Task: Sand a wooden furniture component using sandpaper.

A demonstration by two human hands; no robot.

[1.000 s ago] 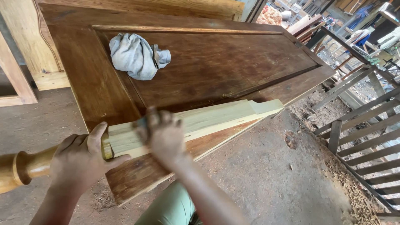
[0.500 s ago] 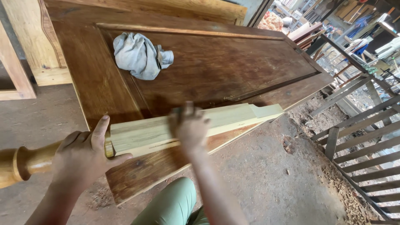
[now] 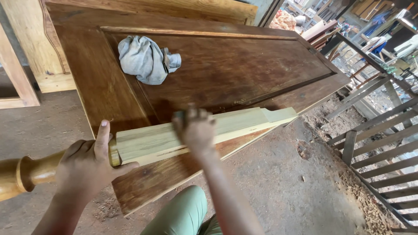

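Our left hand (image 3: 85,163) clamps its fingers around the turned wooden post (image 3: 143,141). Our right hand (image 3: 196,129) presses, fingers together, on its pale squared part over the dark door panel (image 3: 244,69); a grey rag (image 3: 146,58) lies farther off.

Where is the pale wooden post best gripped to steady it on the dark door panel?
Probably at the turned round end, from the near side: the left hand already wraps there, where it narrows. The square pale section is broader, suiting the right hand pressing from above.

The person is wearing light green trousers (image 3: 183,213), showing at the bottom edge. Both forearms are showing bare, with no sleeves, gloves or rings on the left hand (image 3: 85,163) or right hand (image 3: 196,130).
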